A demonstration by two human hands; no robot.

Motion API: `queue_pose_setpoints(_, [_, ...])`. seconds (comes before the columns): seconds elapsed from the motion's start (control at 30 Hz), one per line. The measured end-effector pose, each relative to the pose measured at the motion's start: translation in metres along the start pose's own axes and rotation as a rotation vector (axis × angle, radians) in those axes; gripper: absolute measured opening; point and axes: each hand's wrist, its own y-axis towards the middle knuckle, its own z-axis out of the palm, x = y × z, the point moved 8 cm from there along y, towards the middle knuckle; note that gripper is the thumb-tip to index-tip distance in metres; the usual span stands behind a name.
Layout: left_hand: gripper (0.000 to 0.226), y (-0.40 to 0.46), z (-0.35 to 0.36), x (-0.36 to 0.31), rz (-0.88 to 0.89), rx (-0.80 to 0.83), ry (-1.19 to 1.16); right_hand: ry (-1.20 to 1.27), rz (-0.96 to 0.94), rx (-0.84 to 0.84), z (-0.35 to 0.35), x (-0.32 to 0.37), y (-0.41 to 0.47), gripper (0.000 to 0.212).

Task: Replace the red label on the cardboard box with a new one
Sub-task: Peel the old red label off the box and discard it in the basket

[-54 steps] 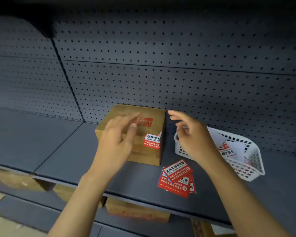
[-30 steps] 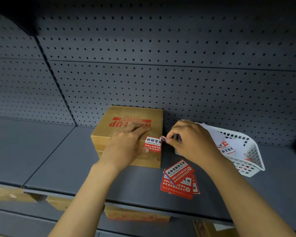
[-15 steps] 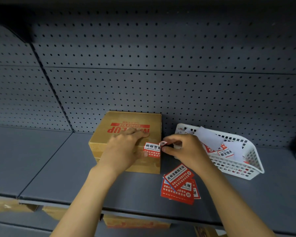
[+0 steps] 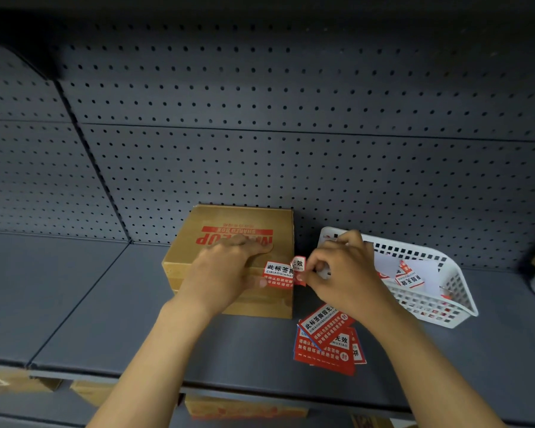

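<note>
A cardboard box (image 4: pixel 229 220) with red print stands on the grey shelf against the pegboard. A red and white label (image 4: pixel 278 274) is stuck on its near right corner. My left hand (image 4: pixel 226 270) lies flat on the box top, fingers spread, pressing it down just left of the label. My right hand (image 4: pixel 343 276) pinches the label's right end, which is peeled up and curled off the box's edge. A stack of new red labels (image 4: pixel 328 341) lies on the shelf in front of the box, under my right wrist.
A white plastic basket (image 4: pixel 445 307) at the right holds peeled labels and white backing paper. The grey shelf (image 4: pixel 74 304) extends left. Perforated back panels rise behind. More cardboard boxes (image 4: pixel 244 409) sit on the shelf below.
My left hand came down flat onto the box. My right hand moved to the label's right end, pinched it and has peeled it further up off the corner.
</note>
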Motion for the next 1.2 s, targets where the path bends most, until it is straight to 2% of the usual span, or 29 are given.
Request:
queue_pose_setpoints(0.3, [0.067,0.001,-0.001,-0.003,0.023,0.017,0.027,-0.030,0.013,0.044,-0.007,0.002,-0.011,0.018])
queue_pose_setpoints(0.47, [0.067,0.001,-0.002,-0.001,0.032,0.012,0.022,-0.070,0.106,0.082,-0.002,-0.005,-0.007,0.063])
queue_pose_setpoints(0.5, [0.067,0.001,-0.002,-0.001,0.033,0.010,0.026,-0.057,0.118,0.083,-0.001,-0.005,-0.006,0.065])
queue_pose_setpoints(0.63, [0.066,-0.001,-0.003,-0.004,0.039,0.016,0.053,0.007,0.122,0.067,-0.002,0.003,-0.005,0.036])
queue_pose_setpoints(1.0, [0.064,0.001,0.010,-0.002,0.048,0.138,0.098,-0.206,0.049,-0.014,-0.022,0.032,-0.021,0.035])
queue_pose_setpoints(1.2, [0.058,-0.002,0.008,-0.003,0.067,0.108,0.101,-0.109,0.079,-0.082,-0.050,0.047,-0.033,0.028])
